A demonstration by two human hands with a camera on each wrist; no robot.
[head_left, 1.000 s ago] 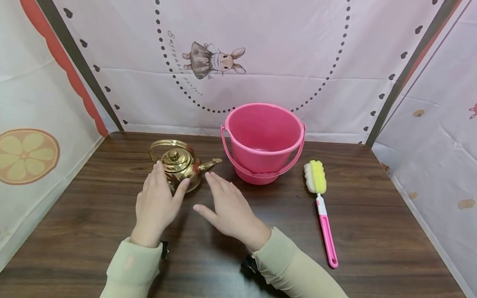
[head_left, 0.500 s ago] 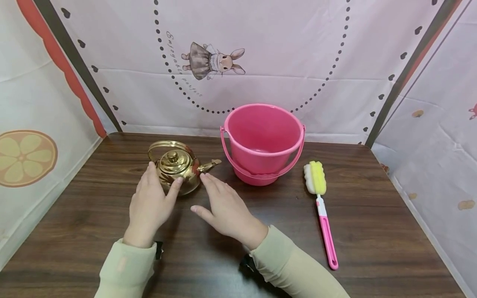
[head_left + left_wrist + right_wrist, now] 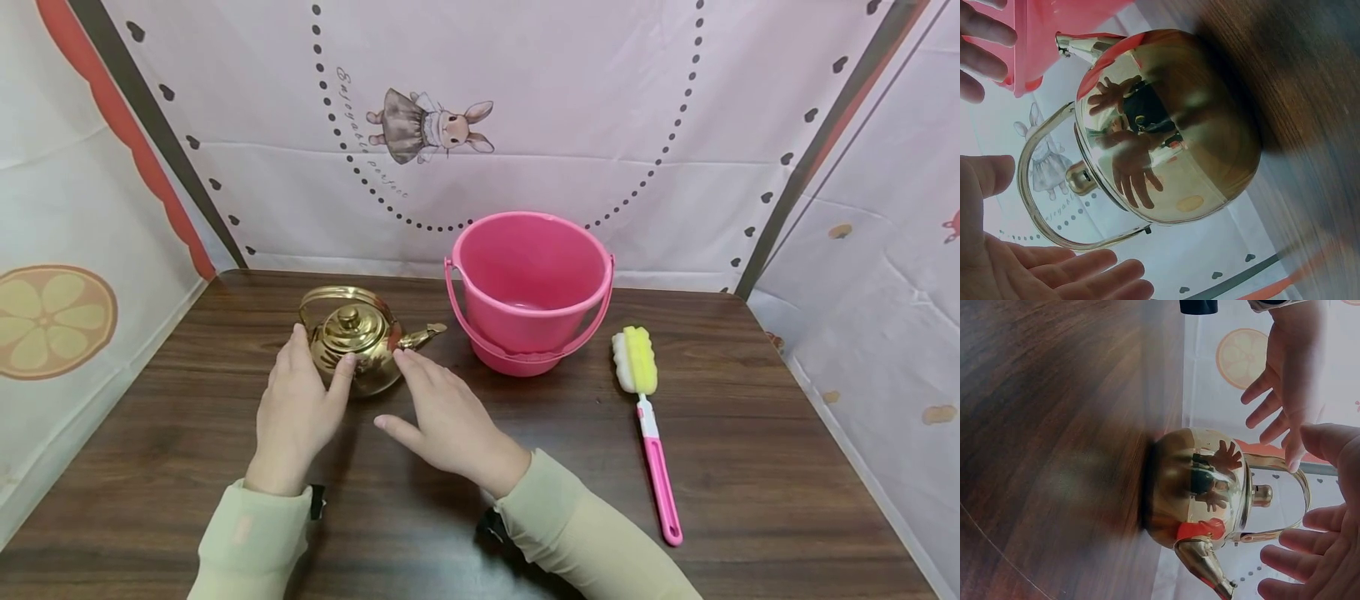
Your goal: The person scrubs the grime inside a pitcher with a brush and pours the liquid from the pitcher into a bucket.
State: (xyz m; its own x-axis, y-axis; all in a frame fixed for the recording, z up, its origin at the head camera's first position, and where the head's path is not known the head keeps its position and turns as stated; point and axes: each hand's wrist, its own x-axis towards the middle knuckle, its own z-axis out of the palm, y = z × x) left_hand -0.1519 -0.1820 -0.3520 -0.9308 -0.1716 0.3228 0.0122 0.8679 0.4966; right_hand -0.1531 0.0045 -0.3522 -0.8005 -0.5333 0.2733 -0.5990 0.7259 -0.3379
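A shiny gold teapot [image 3: 367,358] with an arched handle and a knobbed lid stands upright on the table, its spout pointing right. My left hand [image 3: 300,417] hovers at its near left side with fingers straight and thumb apart. On the near right side, by the spout, is my right hand [image 3: 450,421], also with straight, spread fingers. Both palms face inward and hold nothing. The left wrist view shows the teapot [image 3: 1172,125] between the two hands, with the hands mirrored in its body. In the right wrist view, fingers [image 3: 1297,550] extend beside the handle.
A pink bucket [image 3: 525,333] with its handle hanging down in front stands right of the teapot. Farther right lies a sponge brush [image 3: 645,408] with a yellow and white head and pink handle. Printed cloth walls [image 3: 570,100] border the wooden table [image 3: 750,433].
Both hands have shifted slightly left, the left one drawing a little away from the teapot's front. The teapot, bucket and sponge brush stay in place.
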